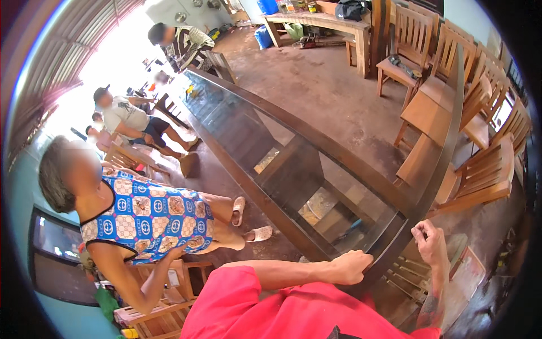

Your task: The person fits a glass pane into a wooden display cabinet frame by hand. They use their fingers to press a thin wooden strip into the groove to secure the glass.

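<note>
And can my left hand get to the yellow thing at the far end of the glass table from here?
Probably not: the yellow thing looks too far off, with most of the glass table stretching between it and your left hand at the near end.

Has glass-topped tbl (305,134) at ctr, chairs (491,166) R, ppl (147,212) L, workbench (316,22) far back, tool (404,66) on 1 chair.

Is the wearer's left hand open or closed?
Closed: the left hand is curled into a fist by the dark board; whether it grips is unclear.
</note>
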### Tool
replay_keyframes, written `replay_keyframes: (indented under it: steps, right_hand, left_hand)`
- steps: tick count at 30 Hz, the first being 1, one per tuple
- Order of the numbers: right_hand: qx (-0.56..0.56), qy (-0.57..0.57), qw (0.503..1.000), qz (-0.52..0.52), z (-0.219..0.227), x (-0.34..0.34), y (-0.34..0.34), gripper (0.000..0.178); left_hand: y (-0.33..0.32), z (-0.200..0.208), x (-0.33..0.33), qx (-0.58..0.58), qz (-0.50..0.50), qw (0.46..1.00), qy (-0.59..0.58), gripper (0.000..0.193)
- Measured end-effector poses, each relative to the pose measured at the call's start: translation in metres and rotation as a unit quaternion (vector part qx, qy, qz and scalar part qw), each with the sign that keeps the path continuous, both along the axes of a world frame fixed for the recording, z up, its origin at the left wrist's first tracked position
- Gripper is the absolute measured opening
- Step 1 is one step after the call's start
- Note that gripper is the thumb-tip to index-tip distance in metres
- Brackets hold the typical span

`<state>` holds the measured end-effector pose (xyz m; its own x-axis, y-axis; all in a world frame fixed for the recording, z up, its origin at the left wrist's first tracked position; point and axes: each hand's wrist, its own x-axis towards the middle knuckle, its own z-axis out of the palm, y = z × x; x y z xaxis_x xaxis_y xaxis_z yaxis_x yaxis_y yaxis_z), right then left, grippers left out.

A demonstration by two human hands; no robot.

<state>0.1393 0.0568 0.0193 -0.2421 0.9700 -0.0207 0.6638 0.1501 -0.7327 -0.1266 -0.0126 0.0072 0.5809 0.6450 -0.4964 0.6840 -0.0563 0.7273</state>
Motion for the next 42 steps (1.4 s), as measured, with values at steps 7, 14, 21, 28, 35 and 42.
replay_keyframes:
  steps: [7,14,21,28,35,42]
  right_hand:
    - [-0.002,0.007,1.0,-0.004,0.002,0.01,0.007,0.014]
    - [0.021,-0.029,0.999,0.022,-0.02,0.027,0.011,0.023]
    - [0.013,-0.037,0.999,0.001,-0.024,0.023,0.005,0.025]
    - [0.029,-0.033,0.999,-0.015,-0.025,0.023,0.008,0.021]
    - [0.036,-0.038,0.998,-0.021,-0.024,0.023,0.007,0.025]
    - [0.03,-0.042,0.998,-0.036,-0.025,0.024,0.008,0.023]
  left_hand:
    - [0.009,-0.002,0.006,0.009,-0.032,0.999,0.002,0.04]
    - [0.021,-0.007,0.004,-0.058,-0.002,0.996,-0.068,0.024]
    - [0.028,0.0,-0.004,-0.084,-0.033,0.995,-0.042,0.024]
    - [0.02,-0.01,-0.005,-0.075,0.034,0.994,-0.071,0.023]
    - [0.026,-0.005,-0.001,-0.054,-0.029,0.997,-0.036,0.024]
    - [0.017,-0.01,0.002,-0.126,0.095,0.986,-0.054,0.024]
